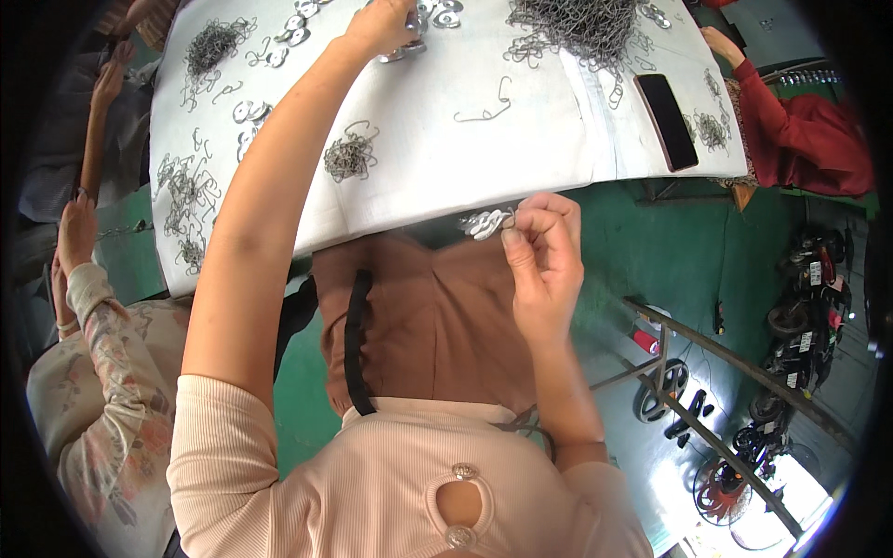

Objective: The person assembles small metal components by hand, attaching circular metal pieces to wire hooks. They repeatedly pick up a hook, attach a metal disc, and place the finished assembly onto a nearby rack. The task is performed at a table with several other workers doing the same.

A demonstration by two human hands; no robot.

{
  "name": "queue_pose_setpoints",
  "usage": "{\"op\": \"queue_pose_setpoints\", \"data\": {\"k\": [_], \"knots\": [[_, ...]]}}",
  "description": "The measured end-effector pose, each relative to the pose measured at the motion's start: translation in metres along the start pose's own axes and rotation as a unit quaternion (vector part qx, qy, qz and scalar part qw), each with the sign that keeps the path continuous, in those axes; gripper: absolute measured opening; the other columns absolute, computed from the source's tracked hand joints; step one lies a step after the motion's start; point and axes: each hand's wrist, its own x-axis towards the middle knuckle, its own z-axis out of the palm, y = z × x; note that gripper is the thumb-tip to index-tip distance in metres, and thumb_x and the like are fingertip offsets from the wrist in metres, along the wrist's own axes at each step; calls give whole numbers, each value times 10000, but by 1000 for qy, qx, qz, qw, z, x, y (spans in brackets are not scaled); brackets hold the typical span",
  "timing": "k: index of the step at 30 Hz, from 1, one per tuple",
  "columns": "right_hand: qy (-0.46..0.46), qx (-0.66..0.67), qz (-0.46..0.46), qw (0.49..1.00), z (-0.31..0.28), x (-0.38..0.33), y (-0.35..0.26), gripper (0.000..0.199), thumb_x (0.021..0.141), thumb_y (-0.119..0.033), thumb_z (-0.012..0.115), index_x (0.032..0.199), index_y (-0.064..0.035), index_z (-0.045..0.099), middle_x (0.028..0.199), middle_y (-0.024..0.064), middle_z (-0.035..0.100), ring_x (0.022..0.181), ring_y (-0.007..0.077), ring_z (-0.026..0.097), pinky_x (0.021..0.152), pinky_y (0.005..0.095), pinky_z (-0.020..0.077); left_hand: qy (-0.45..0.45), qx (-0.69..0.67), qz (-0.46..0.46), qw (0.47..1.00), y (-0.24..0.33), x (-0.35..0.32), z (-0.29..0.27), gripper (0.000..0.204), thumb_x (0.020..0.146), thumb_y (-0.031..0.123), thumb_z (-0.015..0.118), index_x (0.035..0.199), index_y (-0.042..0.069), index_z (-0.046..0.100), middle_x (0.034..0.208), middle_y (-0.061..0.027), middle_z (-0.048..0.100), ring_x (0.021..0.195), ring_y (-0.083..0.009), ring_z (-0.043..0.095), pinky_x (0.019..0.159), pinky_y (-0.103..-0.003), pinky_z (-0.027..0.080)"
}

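Observation:
Over the near table edge, my right hand (549,251) pinches a thin bent wire hook between thumb and fingers. Several shiny silver metal pieces (486,224) hang bunched on that wire, a little blurred. My left hand (379,28) reaches to the far side of the white-covered table (419,177), partly cut off by the upper edge. Its fingers are bent down among loose silver metal pieces (402,52); what they grip is hidden. A small pile of wire hooks (351,156) lies beside my left forearm. One loose wire hook (484,113) lies near the table's middle.
A large heap of wire hooks (581,28) sits at the back, and a dark phone (666,122) lies to the right. Other people's hands (79,228) are at the left, and a red sleeve (791,130) at the right. A metal frame (707,349) stands at lower right.

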Motion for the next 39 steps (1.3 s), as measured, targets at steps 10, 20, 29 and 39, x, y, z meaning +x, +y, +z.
{"op": "queue_pose_setpoints", "data": {"k": [10, 20, 29, 39], "knots": [[7, -8, 8, 1000, 6, 0, 7, 74, 841, -69, 663, 895, -36, 624, 1026, 62, 487, 816, 137, 482, 640, 243, 415, -41, -476, -27, 878, 76, -143, -32, 305, 822, 83, 692, 1075, -38, 571, 900, -122, 684, 823, -171, 660, 744, -271, 513], [2, -82, 0, 997, 17, 0, 9, 95, 831, -96, 674, 882, -38, 618, 985, 66, 500, 879, 187, 491, 671, 277, 412, 14, -640, -140, 756, 138, -243, -44, 275, 860, -2, 640, 1132, -37, 618, 1020, -109, 682, 929, -133, 640, 825, -260, 519], [-4, -64, 15, 998, 21, -4, 10, 98, 808, -65, 669, 874, -16, 615, 980, 95, 506, 937, 249, 512, 819, 343, 430, 44, -624, -134, 768, 140, -252, -32, 339, 843, 4, 645, 1180, 22, 612, 1045, -82, 677, 947, -136, 632, 849, -270, 498], [23, -111, 26, 993, 22, -6, 6, 76, 855, -67, 638, 912, -37, 599, 1025, 86, 479, 919, 215, 488, 784, 315, 420, 54, -649, -86, 754, 141, -254, -33, 288, 847, -27, 621, 1133, -12, 589, 961, -79, 660, 856, -91, 608, 756, -225, 488]]}}
